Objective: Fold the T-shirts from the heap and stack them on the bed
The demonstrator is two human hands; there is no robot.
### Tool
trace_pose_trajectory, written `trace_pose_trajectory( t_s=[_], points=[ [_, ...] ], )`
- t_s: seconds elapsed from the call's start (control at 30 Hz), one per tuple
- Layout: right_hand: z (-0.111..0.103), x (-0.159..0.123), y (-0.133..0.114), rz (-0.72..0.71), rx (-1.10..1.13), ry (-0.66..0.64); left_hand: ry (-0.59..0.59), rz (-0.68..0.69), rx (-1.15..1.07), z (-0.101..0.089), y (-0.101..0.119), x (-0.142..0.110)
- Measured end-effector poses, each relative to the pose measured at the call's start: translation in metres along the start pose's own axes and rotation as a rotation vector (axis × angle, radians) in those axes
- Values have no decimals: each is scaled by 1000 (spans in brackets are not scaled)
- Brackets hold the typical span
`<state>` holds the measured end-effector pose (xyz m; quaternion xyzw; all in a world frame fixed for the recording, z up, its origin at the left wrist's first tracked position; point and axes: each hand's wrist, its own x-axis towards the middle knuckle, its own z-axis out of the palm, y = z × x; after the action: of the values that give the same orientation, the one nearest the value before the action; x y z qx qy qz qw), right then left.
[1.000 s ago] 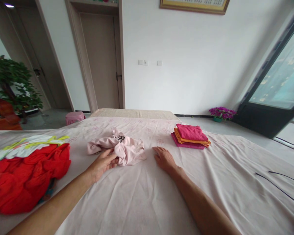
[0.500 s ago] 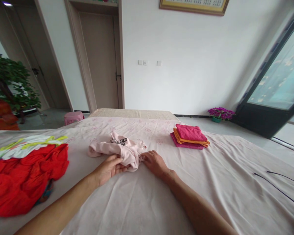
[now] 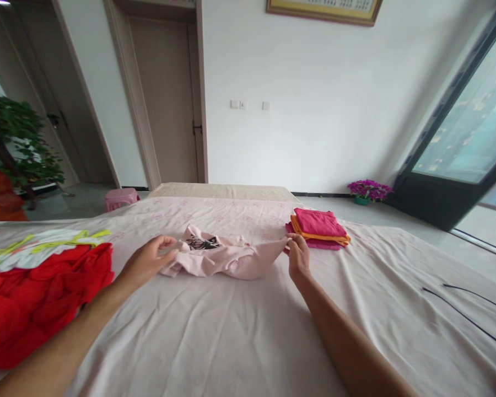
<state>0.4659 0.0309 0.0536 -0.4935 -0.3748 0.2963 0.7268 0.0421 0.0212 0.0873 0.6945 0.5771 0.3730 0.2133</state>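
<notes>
A pale pink garment point(image 3: 231, 260) with a black print on it lies crumpled on the bed sheet in front of me. My right hand point(image 3: 298, 255) pinches its right end and holds it drawn out sideways, slightly raised. At the garment's left edge is my left hand point(image 3: 155, 258), fingers curved, with a gap between thumb and forefinger. Just behind my right hand sits a stack of folded pink and orange cloths point(image 3: 320, 226).
A heap of red clothing point(image 3: 41, 298) lies at the left, with white and yellow clothing point(image 3: 45, 242) behind it. Two dark cords point(image 3: 463, 311) cross the sheet point(image 3: 215, 336) at right. Beyond the bed stand a pink stool point(image 3: 122, 198) and purple flowers point(image 3: 370, 190).
The pink garment is now stretched out sideways rather than bunched. My right hand has moved right with its end, and my left hand has moved left and up to its left edge.
</notes>
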Motion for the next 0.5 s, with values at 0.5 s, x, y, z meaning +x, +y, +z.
trace_pose_trajectory(
  t_s=[0.5],
  points=[
    [10,-29,-29,-179,-1117,-877,-276,-151,269,11,-25,-21]
  ],
)
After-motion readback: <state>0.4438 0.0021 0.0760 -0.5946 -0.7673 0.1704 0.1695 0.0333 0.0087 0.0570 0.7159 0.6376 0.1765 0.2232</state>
